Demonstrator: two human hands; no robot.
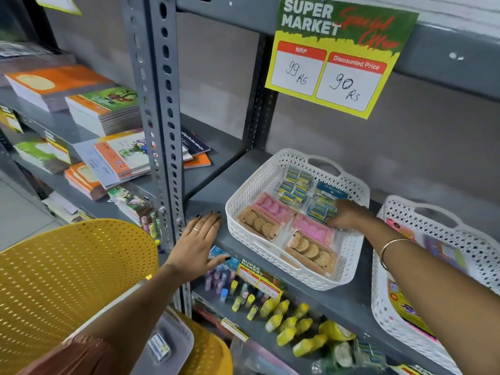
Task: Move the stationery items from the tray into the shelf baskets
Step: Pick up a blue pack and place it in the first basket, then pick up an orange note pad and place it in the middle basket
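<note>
With the left hand (200, 239) spread flat on the grey metal shelf (208, 190), the right hand (345, 215), centre-right, presses a blue-and-yellow packet (320, 211) into the white perforated plastic basket (259, 182), best nudged square beside its neighbours.

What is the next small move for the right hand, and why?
Probably let go and draw the right hand back toward the tray. It rests on the blue-yellow packs already lying in the white basket, and one pack remains in the tray.
</note>
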